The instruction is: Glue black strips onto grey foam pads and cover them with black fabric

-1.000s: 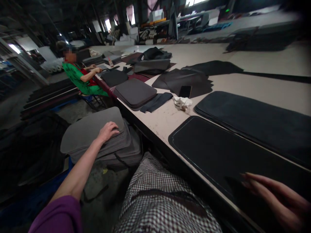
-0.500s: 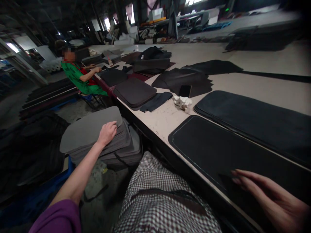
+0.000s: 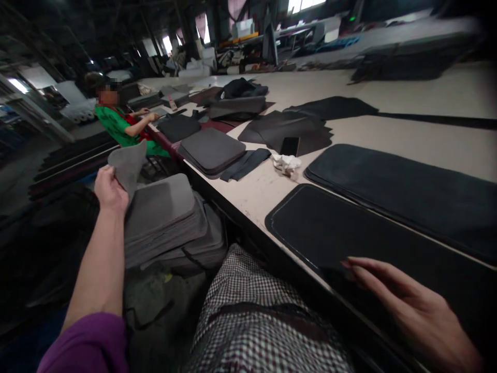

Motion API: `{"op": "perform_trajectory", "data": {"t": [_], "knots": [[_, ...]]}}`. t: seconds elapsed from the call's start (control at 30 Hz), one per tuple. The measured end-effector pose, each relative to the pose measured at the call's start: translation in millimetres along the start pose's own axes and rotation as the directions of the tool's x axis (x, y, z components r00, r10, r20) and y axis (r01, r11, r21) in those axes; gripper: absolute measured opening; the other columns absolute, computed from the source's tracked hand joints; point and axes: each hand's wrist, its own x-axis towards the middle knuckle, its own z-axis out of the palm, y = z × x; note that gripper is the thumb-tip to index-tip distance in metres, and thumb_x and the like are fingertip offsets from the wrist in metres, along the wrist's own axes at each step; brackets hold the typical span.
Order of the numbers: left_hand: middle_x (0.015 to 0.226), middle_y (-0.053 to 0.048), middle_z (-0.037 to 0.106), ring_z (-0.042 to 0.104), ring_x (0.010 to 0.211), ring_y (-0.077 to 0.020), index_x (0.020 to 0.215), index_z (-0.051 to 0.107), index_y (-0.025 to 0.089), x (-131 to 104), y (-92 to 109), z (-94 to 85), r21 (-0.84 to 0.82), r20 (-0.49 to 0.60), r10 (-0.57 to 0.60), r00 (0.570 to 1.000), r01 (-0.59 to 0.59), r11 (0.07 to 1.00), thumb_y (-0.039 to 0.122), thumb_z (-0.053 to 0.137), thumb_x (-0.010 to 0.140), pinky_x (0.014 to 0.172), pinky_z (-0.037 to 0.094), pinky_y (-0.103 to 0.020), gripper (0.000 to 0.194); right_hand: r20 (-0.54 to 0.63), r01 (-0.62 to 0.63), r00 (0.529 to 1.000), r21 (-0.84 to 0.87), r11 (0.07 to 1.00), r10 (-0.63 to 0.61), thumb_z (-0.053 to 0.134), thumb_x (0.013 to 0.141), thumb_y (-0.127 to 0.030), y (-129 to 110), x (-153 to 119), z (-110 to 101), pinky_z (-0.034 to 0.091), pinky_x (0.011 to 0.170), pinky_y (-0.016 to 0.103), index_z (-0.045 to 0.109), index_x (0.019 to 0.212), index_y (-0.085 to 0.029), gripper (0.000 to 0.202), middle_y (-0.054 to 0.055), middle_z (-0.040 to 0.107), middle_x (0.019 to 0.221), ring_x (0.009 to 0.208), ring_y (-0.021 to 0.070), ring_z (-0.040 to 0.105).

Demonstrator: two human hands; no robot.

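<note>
My left hand (image 3: 111, 189) grips the edge of a thin grey mat (image 3: 130, 161) and holds it bent upward over a stack of grey mats (image 3: 165, 199) with rounded corners. That stack sits to the left of the table, below its top. Over a black mat (image 3: 349, 233) at the table's near edge, my right hand (image 3: 407, 300) has its fingers stretched out, and I see nothing in it. A pale line runs along the black mat's border. Whether the right fingertips touch the mat, I cannot tell.
Behind the black mat lies a stack of dark mats (image 3: 388, 181). A crumpled white cloth (image 3: 286, 163), a phone (image 3: 290, 146), dark sheets (image 3: 275, 129) and more grey mats (image 3: 212, 149) lie on the table (image 3: 248, 199). A person in green (image 3: 118, 124) sits at its far left side.
My left hand has moved left from the top of the grey stack and lifted one mat's edge, folding it up. My right hand has shifted slightly left above the black mat.
</note>
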Motion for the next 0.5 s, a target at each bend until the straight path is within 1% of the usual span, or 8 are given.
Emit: {"op": "perform_trajectory", "data": {"t": [0.1,0.17,0.23,0.27,0.33,0.4,0.43,0.5], "knots": [[0.098,-0.003,0.067,0.066,0.104,-0.0188,0.093,0.055,0.024,-31.8,41.9,31.7,-0.166,0.030,0.055,0.998,-0.049,0.985,0.044,0.060,0.086,0.089,0.054,-0.034,0.021,0.078,0.013,0.997,0.097,0.995,-0.021,0.077,0.077,-0.068,-21.0,4.5,16.6,0.060,0.091,0.040,0.081,0.105,-0.033,0.046,0.017,0.074,0.116,0.099,0.0333,0.074],[0.098,-0.003,0.068,0.066,0.096,-0.0177,0.093,0.056,0.022,-69.6,70.8,60.4,-0.213,0.201,0.074,0.977,-0.030,0.977,0.034,0.062,0.088,0.085,0.053,-0.032,0.015,0.165,-0.008,0.986,0.216,0.976,-0.028,0.070,0.084,-0.069,-31.6,8.7,32.5,0.058,0.099,0.044,0.078,0.115,-0.030,0.050,0.016,0.072,0.125,0.109,0.0342,0.071],[0.106,-0.004,0.072,0.068,0.096,-0.0181,0.097,0.058,0.020,-117.0,97.5,89.4,-0.218,0.450,0.063,0.891,0.041,0.975,0.031,0.065,0.089,0.086,0.054,-0.033,0.015,0.281,-0.053,0.958,0.381,0.923,-0.061,0.060,0.089,-0.074,-40.8,13.0,49.3,0.055,0.104,0.048,0.073,0.125,-0.027,0.061,0.015,0.066,0.135,0.121,0.0350,0.066],[0.113,-0.005,0.073,0.069,0.101,-0.0197,0.098,0.058,0.020,-142.1,109.8,102.5,-0.227,0.559,0.073,0.826,0.068,0.972,0.030,0.065,0.090,0.089,0.055,-0.036,0.014,0.336,-0.084,0.938,0.449,0.890,-0.081,0.054,0.089,-0.079,-45.2,15.1,57.0,0.055,0.104,0.050,0.070,0.129,-0.026,0.068,0.014,0.064,0.139,0.124,0.0352,0.064],[0.134,-0.007,0.069,0.064,0.121,-0.0217,0.101,0.054,0.022,-190.1,131.9,124.3,-0.263,0.829,0.158,0.536,0.124,0.957,0.029,0.053,0.099,0.103,0.050,-0.042,0.008,0.405,-0.148,0.910,0.518,0.842,-0.089,0.043,0.087,-0.089,-53.3,18.8,68.8,0.057,0.100,0.051,0.066,0.134,-0.026,0.082,0.015,0.062,0.142,0.124,0.0357,0.064],[0.142,-0.007,0.064,0.060,0.128,-0.0213,0.101,0.053,0.023,-229.9,149.4,139.7,-0.296,0.924,0.250,0.288,0.128,0.947,0.026,0.048,0.102,0.109,0.046,-0.044,0.006,0.423,-0.178,0.905,0.486,0.856,-0.052,0.044,0.083,-0.092,-59.4,21.4,75.2,0.061,0.091,0.050,0.065,0.134,-0.025,0.087,0.016,0.066,0.136,0.117,0.0361,0.068],[0.144,-0.007,0.063,0.059,0.129,-0.0211,0.101,0.053,0.024,-245.5,155.6,145.2,-0.330,0.929,0.300,0.215,0.121,0.936,0.025,0.047,0.102,0.111,0.045,-0.044,0.006,0.411,-0.173,0.911,0.446,0.878,-0.029,0.053,0.081,-0.089,-61.1,21.9,76.3,0.062,0.087,0.047,0.065,0.133,-0.024,0.084,0.016,0.069,0.131,0.112,0.0357,0.070],[0.145,-0.008,0.062,0.058,0.132,-0.0209,0.103,0.054,0.024,-267.5,159.6,152.3,-0.405,0.911,0.388,0.139,0.132,0.905,0.025,0.047,0.102,0.113,0.044,-0.043,0.007,0.360,-0.135,0.933,0.361,0.923,-0.004,0.075,0.076,-0.075,-61.7,20.5,75.4,0.063,0.084,0.042,0.066,0.127,-0.021,0.075,0.015,0.073,0.121,0.106,0.0339,0.071]]}}
